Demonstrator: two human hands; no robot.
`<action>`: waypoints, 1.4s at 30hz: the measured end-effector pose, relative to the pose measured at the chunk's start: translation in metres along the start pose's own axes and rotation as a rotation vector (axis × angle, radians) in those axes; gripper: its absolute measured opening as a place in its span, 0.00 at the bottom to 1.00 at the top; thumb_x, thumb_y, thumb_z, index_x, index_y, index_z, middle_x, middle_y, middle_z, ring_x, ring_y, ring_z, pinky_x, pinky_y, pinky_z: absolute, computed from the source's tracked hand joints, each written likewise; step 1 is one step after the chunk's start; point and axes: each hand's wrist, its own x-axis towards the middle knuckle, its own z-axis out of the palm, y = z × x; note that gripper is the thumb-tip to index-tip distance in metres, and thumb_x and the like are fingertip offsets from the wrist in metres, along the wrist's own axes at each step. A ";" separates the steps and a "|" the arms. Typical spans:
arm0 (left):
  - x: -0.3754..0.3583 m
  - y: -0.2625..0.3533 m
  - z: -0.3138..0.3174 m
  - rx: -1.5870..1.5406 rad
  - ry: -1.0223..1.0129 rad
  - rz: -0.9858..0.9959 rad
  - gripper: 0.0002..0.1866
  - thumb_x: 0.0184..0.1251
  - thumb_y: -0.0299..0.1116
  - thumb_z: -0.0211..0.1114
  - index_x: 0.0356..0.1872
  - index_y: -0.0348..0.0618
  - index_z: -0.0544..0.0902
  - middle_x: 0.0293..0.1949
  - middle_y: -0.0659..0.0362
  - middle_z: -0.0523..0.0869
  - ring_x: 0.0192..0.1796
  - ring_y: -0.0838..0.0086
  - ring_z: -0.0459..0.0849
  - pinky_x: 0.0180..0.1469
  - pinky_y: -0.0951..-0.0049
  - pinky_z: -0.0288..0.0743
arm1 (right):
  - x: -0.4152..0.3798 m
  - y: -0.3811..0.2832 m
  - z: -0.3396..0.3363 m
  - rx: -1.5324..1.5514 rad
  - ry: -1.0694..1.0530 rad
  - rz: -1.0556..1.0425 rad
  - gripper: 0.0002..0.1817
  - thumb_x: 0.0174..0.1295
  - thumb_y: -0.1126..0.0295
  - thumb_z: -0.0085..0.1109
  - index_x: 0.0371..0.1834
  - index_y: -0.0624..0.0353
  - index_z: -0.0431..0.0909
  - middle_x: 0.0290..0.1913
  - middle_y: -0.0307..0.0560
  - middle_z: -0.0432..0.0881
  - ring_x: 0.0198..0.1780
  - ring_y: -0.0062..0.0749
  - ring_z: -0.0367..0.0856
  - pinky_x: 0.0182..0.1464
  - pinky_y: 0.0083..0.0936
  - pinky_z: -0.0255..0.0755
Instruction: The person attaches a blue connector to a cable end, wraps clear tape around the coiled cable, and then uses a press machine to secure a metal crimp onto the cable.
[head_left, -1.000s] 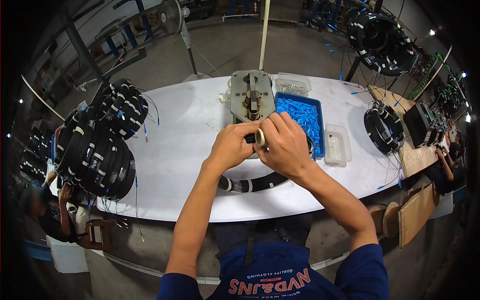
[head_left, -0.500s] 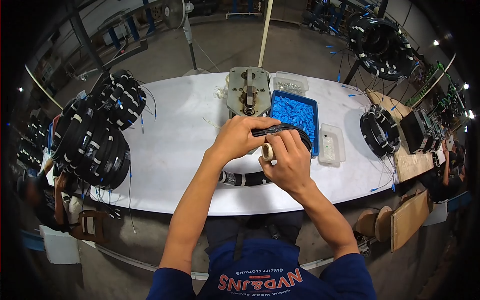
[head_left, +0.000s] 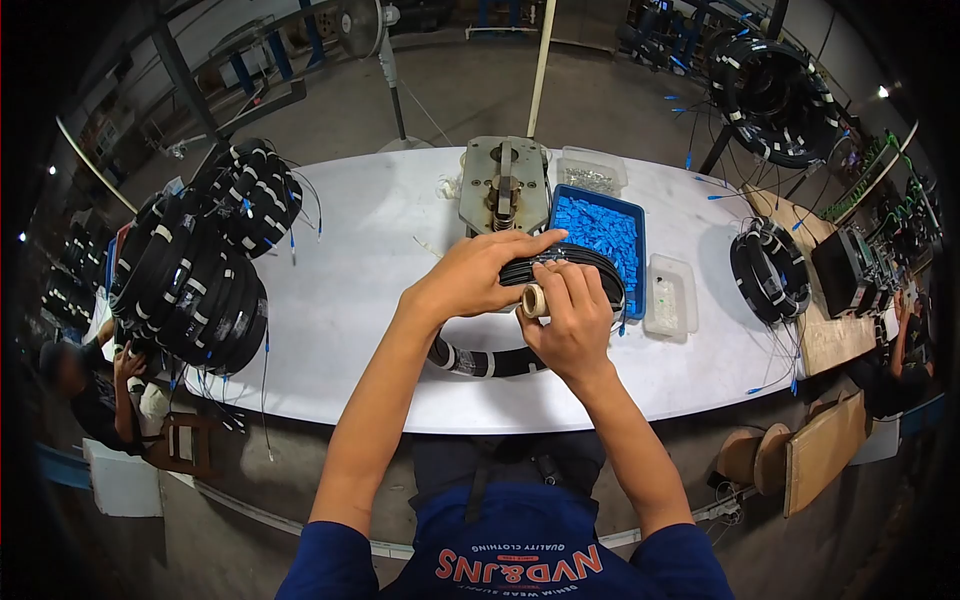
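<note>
On the white desk (head_left: 360, 300), the black cable coil (head_left: 560, 262) lies before the person, its upper arc clamped in the left hand (head_left: 480, 275). The right hand (head_left: 570, 320) pinches 1 small tape roll (head_left: 534, 300) against it; judging by this, keeping the strands bunched tight and the tape taut should bind them neatly.

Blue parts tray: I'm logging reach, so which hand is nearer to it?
Right. The right hand sits just beside the blue parts tray; the left hand lies farther left.

Head-worn view, steeply down, close.
</note>
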 end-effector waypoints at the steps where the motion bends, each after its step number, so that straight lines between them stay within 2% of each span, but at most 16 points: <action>1: 0.000 0.000 0.001 -0.002 0.001 -0.005 0.37 0.53 0.31 0.69 0.70 0.59 0.73 0.56 0.52 0.84 0.51 0.55 0.85 0.55 0.62 0.79 | 0.001 0.001 0.001 0.003 -0.005 0.000 0.22 0.41 0.72 0.70 0.43 0.66 0.79 0.40 0.50 0.79 0.43 0.45 0.78 0.45 0.35 0.75; 3: -0.002 0.001 0.004 0.106 0.053 -0.066 0.35 0.52 0.31 0.69 0.66 0.63 0.77 0.55 0.56 0.85 0.48 0.57 0.87 0.49 0.63 0.83 | 0.003 0.003 0.004 0.028 -0.008 0.017 0.22 0.42 0.73 0.70 0.44 0.66 0.79 0.41 0.50 0.79 0.43 0.45 0.78 0.44 0.35 0.75; 4: -0.004 -0.003 0.006 0.105 0.050 -0.069 0.35 0.52 0.31 0.69 0.66 0.63 0.77 0.55 0.56 0.85 0.48 0.57 0.87 0.49 0.63 0.83 | 0.004 0.002 0.004 0.075 -0.026 0.056 0.22 0.42 0.74 0.70 0.44 0.66 0.79 0.42 0.52 0.78 0.44 0.46 0.78 0.46 0.35 0.75; 6: -0.006 -0.014 0.011 0.213 0.163 0.022 0.33 0.51 0.31 0.68 0.63 0.66 0.80 0.55 0.60 0.85 0.45 0.60 0.88 0.43 0.64 0.85 | 0.002 0.001 0.008 0.109 -0.005 0.058 0.22 0.42 0.74 0.70 0.44 0.66 0.79 0.42 0.53 0.78 0.45 0.46 0.78 0.48 0.36 0.75; 13: -0.008 -0.022 0.005 0.216 0.150 -0.058 0.31 0.52 0.33 0.68 0.62 0.66 0.81 0.54 0.60 0.86 0.44 0.58 0.88 0.42 0.64 0.84 | 0.014 0.006 0.015 0.163 -0.043 -0.008 0.26 0.41 0.76 0.70 0.48 0.67 0.76 0.42 0.55 0.77 0.48 0.51 0.77 0.50 0.37 0.75; 15: -0.007 -0.030 0.009 0.249 0.219 -0.029 0.34 0.51 0.32 0.68 0.63 0.73 0.79 0.52 0.59 0.86 0.39 0.58 0.89 0.39 0.61 0.85 | 0.021 0.007 0.016 0.170 -0.069 0.010 0.24 0.41 0.76 0.69 0.46 0.66 0.75 0.39 0.53 0.77 0.45 0.49 0.77 0.47 0.37 0.76; 17: -0.006 -0.028 0.010 0.242 0.188 -0.066 0.35 0.51 0.31 0.68 0.64 0.74 0.78 0.53 0.59 0.86 0.40 0.57 0.88 0.40 0.61 0.85 | 0.026 0.006 0.020 0.091 -0.210 0.097 0.23 0.38 0.78 0.67 0.42 0.62 0.75 0.37 0.50 0.77 0.41 0.46 0.77 0.43 0.37 0.76; 18: -0.005 -0.027 0.010 0.245 0.165 -0.080 0.34 0.51 0.32 0.68 0.64 0.74 0.78 0.53 0.58 0.86 0.40 0.57 0.88 0.41 0.61 0.85 | 0.027 0.005 0.023 0.077 -0.204 0.095 0.20 0.38 0.78 0.67 0.39 0.62 0.75 0.34 0.48 0.77 0.37 0.45 0.76 0.39 0.37 0.75; 26: -0.009 -0.029 0.008 0.269 0.152 -0.119 0.33 0.53 0.35 0.67 0.64 0.75 0.78 0.55 0.55 0.85 0.43 0.54 0.88 0.44 0.59 0.85 | 0.016 -0.001 0.020 0.125 -0.181 0.122 0.16 0.39 0.77 0.66 0.35 0.60 0.77 0.31 0.48 0.75 0.34 0.45 0.76 0.35 0.37 0.74; 30: -0.012 -0.025 0.009 0.263 0.160 -0.110 0.29 0.58 0.39 0.67 0.63 0.75 0.79 0.56 0.53 0.85 0.45 0.54 0.88 0.45 0.59 0.85 | 0.012 -0.006 0.018 0.147 -0.122 0.108 0.13 0.38 0.76 0.63 0.31 0.60 0.76 0.30 0.46 0.75 0.35 0.43 0.74 0.34 0.36 0.74; 34: -0.011 -0.021 0.009 0.266 0.162 -0.087 0.26 0.61 0.43 0.67 0.63 0.74 0.79 0.55 0.53 0.85 0.44 0.54 0.88 0.43 0.59 0.85 | 0.003 -0.008 0.016 0.204 -0.071 0.117 0.14 0.38 0.77 0.63 0.33 0.60 0.77 0.30 0.47 0.76 0.35 0.44 0.74 0.35 0.36 0.74; 42: -0.007 -0.011 0.012 0.265 0.152 -0.054 0.25 0.61 0.45 0.68 0.63 0.73 0.79 0.52 0.55 0.86 0.41 0.55 0.88 0.41 0.60 0.84 | -0.003 -0.007 0.004 0.321 -0.055 0.263 0.15 0.43 0.77 0.64 0.38 0.62 0.78 0.33 0.50 0.80 0.35 0.48 0.78 0.38 0.36 0.74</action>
